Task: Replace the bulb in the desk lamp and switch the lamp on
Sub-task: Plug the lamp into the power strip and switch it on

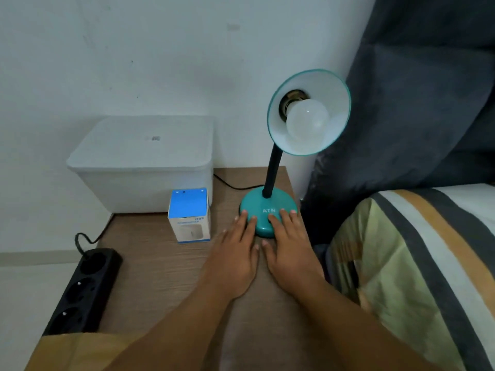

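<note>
A teal desk lamp stands at the back right of the wooden table, with its round base (265, 207) toward me and a black neck rising to the shade (332, 87). A white bulb (307, 119) sits in the shade's socket, unlit. My left hand (235, 259) lies flat on the table, fingertips resting on the base's left front. My right hand (290, 249) lies flat beside it, fingertips on the base's right front. Both hands hold nothing. A blue and white bulb box (189, 214) stands upright just left of the base.
A white lidded plastic bin (144, 162) stands at the back left against the wall. A black power strip (83, 293) lies along the table's left edge. The lamp's black cord (230, 186) runs behind the bin. A bed with striped bedding (417, 263) adjoins the table's right side.
</note>
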